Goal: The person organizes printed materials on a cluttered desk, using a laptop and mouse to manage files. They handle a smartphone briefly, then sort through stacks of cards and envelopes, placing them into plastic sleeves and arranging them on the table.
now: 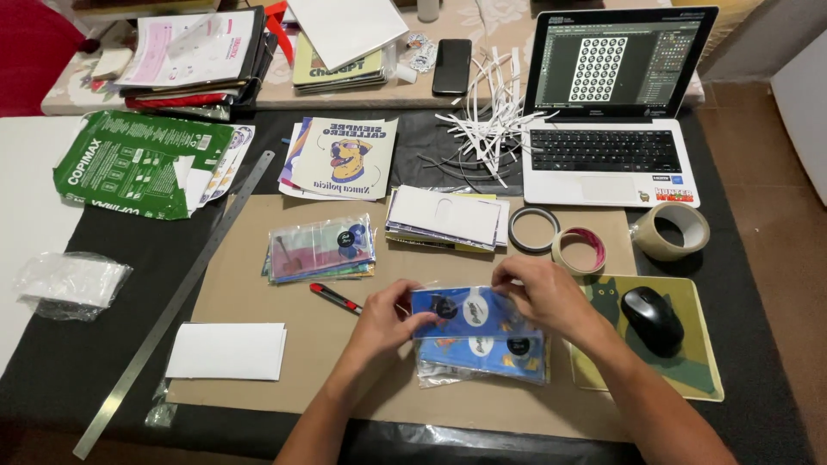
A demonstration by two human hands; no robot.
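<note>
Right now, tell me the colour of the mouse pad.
Olive green, with a black cat, on the mouse pad; head view.

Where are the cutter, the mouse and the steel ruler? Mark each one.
cutter (335,298), head view, middle of its red and black body.
mouse (652,317), head view, top of its black shell.
steel ruler (177,303), head view, midway along the blade.

Desk edges lost from view

The red cushion (34,52) is cropped far left; the lower packet (482,357) is partly covered by the right hand (551,297).
</note>
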